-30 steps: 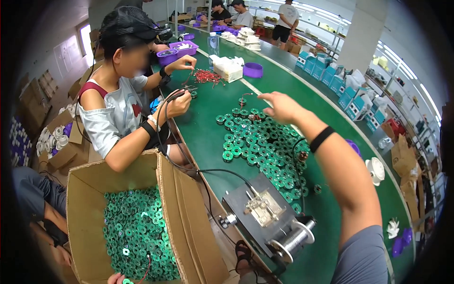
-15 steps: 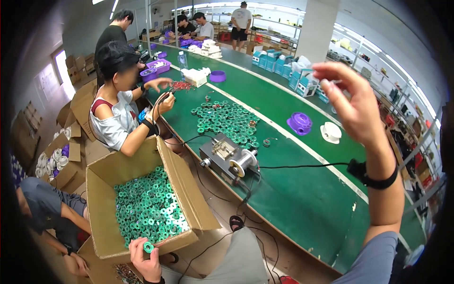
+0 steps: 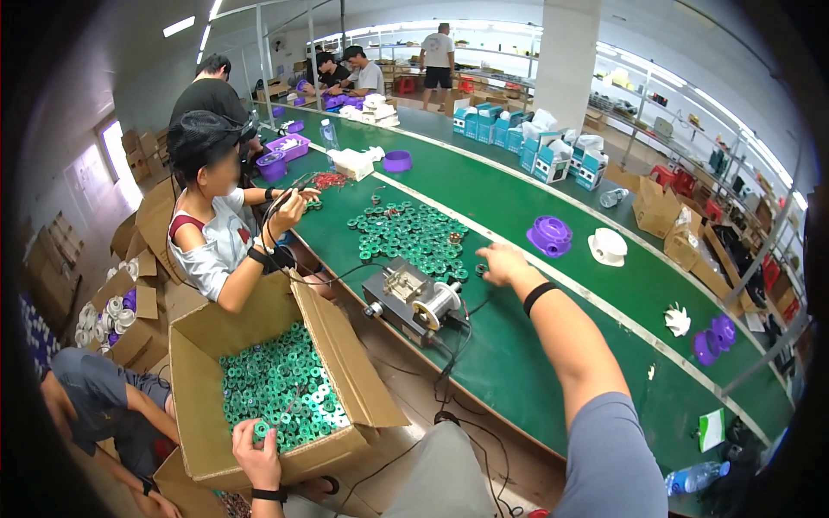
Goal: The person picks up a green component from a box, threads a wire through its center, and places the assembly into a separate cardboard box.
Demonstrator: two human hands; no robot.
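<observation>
The left hand [image 3: 256, 456] covers part of a green ring [image 3: 261, 429]. The right hand's [image 3: 504, 262] fingertips are too small to show any touch. The water bottle [image 3: 696, 477] fades into the dark rim.

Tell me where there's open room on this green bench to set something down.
Bare green table lies right of the small metal machine, below the right hand. Crowded: the pile of green rings behind the machine, and cables trailing off its front edge.
</observation>
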